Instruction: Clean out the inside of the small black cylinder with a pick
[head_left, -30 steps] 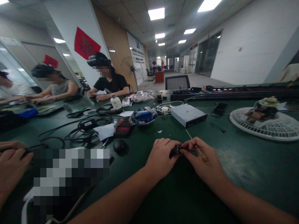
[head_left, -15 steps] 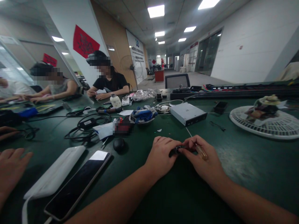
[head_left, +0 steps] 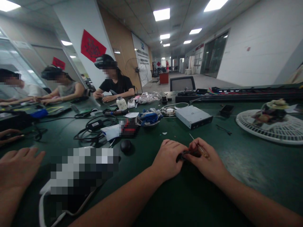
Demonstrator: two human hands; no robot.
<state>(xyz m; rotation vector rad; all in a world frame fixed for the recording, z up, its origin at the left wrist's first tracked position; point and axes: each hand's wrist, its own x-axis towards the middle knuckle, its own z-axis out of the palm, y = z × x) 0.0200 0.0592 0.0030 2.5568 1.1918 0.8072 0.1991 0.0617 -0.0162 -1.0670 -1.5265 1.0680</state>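
Note:
Close together above the green table, both my hands hold one small black part (head_left: 183, 155), mostly covered by fingers. My left hand (head_left: 168, 157) is closed round its left side. The thumb and fingertips of my right hand (head_left: 210, 160) pinch the part from the right. A screwdriver with a clear amber handle (head_left: 203, 152) is also tucked in my right hand, its thin shaft pointing away over the fingers. What the black part is, I cannot make out.
A grey optical drive (head_left: 193, 116) lies beyond my hands, a white fan grille (head_left: 251, 126) to the right. On the left are a black mouse (head_left: 126, 146), coiled black cables (head_left: 94, 126), a blurred-out phone and white device, and another person's hand (head_left: 21, 164). Several people sit farther back.
The view has turned slightly left, so everything sits a little farther right in the picture. My hands keep their hold on the black part and the screwdriver.

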